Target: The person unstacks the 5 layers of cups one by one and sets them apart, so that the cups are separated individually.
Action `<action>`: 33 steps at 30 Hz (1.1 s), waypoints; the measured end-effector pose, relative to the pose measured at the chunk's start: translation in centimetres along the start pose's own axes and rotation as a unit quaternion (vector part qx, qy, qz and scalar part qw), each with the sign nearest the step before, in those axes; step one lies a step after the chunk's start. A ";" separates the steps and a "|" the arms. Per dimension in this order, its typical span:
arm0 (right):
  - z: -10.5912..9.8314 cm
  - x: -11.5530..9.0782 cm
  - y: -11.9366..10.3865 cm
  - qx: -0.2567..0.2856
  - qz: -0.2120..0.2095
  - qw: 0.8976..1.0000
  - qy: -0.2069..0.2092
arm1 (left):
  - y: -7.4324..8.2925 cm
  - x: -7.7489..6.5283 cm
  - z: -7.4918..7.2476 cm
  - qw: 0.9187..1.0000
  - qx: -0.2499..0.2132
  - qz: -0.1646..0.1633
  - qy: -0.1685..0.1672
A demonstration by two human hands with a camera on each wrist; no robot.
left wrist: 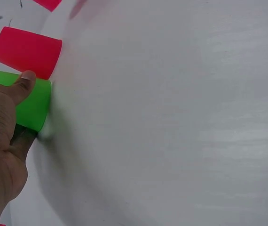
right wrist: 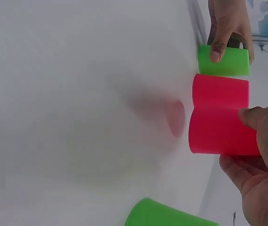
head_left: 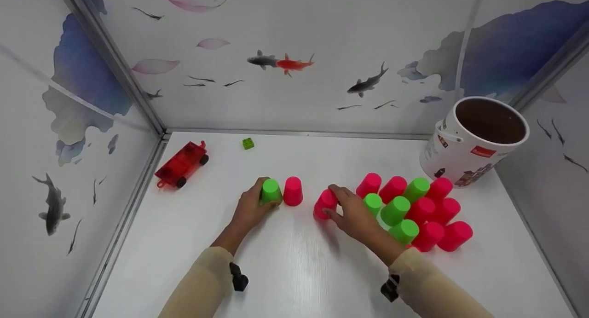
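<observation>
With thumb and fingers, my left hand [head_left: 249, 208] grips a green cup [head_left: 270, 189] that stands upside down on the white table. Close beside that cup on its right is an upturned pinkish-red cup [head_left: 293, 192], which no hand touches. My right hand [head_left: 358, 216] holds another red cup [head_left: 324, 205] between thumb and fingers, bottom up. In the right wrist view this held cup [right wrist: 221, 132] hangs a little above the tabletop, with its reflection apart from its rim. The left wrist view shows the left thumb pressed against the green cup's [left wrist: 35, 103] side.
Several upturned red and green cups [head_left: 421, 210] stand grouped right of my right hand. Behind them is a white bucket [head_left: 460, 157] with a handle. A red toy wagon [head_left: 181, 165] and a small green block [head_left: 248, 143] lie at the back left. Printed walls [head_left: 294, 106] enclose the table [head_left: 285, 272].
</observation>
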State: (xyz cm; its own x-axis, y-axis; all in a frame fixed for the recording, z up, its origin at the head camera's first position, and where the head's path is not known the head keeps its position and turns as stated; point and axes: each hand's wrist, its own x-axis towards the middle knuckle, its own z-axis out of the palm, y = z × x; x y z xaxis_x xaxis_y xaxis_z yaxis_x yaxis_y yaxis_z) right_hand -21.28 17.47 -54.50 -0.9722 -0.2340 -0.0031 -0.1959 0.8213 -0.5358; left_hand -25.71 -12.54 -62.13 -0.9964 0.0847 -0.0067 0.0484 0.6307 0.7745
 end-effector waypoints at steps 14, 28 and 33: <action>-3.9 -7.2 5.1 -0.037 0.024 0.999 -0.029 | 0.3 0.0 0.2 1.000 -0.005 -0.012 0.000; -3.8 -8.1 6.3 -0.089 0.037 0.994 -0.060 | -0.1 -0.1 0.4 1.000 -0.010 -0.018 0.002; -3.7 -8.1 6.4 -0.089 0.033 0.994 -0.057 | 0.0 -0.1 0.3 1.000 -0.006 -0.017 0.002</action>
State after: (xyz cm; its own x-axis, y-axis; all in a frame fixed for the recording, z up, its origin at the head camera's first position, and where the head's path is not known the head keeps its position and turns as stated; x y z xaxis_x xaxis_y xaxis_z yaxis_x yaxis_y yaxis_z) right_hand -15.09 26.53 -54.77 -0.9650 -0.2258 -0.1335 -0.1620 0.9134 -0.3735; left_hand -25.62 -12.30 -62.34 -0.9977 0.0596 -0.0313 0.0128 0.6242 0.7811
